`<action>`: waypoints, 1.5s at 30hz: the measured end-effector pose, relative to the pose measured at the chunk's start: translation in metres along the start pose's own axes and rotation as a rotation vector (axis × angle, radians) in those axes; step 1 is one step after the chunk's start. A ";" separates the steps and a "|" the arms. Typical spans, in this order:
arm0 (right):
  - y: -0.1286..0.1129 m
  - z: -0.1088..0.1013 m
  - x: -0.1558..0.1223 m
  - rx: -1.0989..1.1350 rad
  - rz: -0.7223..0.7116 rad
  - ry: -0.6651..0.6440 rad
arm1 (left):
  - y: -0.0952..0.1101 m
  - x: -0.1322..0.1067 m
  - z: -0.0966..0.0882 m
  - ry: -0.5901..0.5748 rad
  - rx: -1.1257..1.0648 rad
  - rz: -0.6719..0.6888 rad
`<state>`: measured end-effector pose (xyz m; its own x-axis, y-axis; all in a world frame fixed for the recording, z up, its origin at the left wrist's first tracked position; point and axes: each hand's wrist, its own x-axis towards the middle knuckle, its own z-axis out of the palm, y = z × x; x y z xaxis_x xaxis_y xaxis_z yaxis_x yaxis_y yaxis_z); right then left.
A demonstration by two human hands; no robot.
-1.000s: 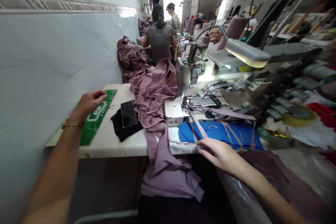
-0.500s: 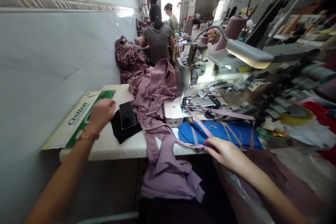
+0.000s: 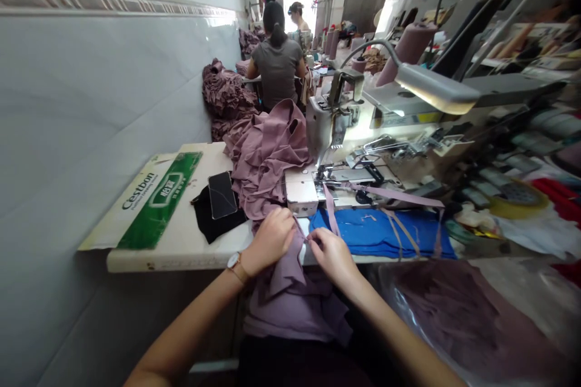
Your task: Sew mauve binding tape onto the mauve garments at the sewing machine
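At the table's front edge, my left hand [image 3: 271, 240], with a watch on its wrist, curls its fingers over the mauve fabric [image 3: 290, 269]. Close on its right, my right hand [image 3: 332, 255] pinches the fabric's narrow edge between thumb and fingers. The fabric hangs over the edge towards my lap. Behind my hands, a large crumpled heap of mauve fabric [image 3: 272, 151] lies against the sewing machine [image 3: 320, 127]. A thin mauve strip [image 3: 331, 208] runs down from the presser foot towards my right hand. What lies under my left fingers is hidden.
Left on the table [image 3: 172, 261] are a green and white cardboard sheet [image 3: 157, 208], a black cloth [image 3: 211, 224] and a phone [image 3: 222, 195]. Folded blue cloth [image 3: 385, 233] lies right of my hands. A lamp [image 3: 436, 87] overhangs the machine; a person [image 3: 278, 66] sits ahead.
My left hand has come right from above the cardboard sheet onto the mauve fabric. My right hand has moved left, bringing the fabric edge close to my left hand.
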<state>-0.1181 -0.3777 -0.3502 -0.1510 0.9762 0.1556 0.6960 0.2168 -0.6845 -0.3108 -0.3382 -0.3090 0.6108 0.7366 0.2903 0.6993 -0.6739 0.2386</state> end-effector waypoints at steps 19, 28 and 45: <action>0.017 -0.123 0.055 -0.394 -0.264 0.537 | 0.053 0.005 0.018 0.012 -0.206 0.046; 0.020 -0.111 0.080 -0.594 -0.331 0.358 | 0.094 0.058 0.044 0.184 -1.527 -0.606; 0.061 -0.156 0.058 -0.474 -0.740 0.070 | -0.007 0.066 -0.047 0.104 -0.125 -0.309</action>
<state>0.0248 -0.3084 -0.2722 -0.6460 0.5804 0.4958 0.6571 0.7534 -0.0257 -0.2925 -0.2878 -0.2483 0.3316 0.9017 0.2774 0.7903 -0.4261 0.4402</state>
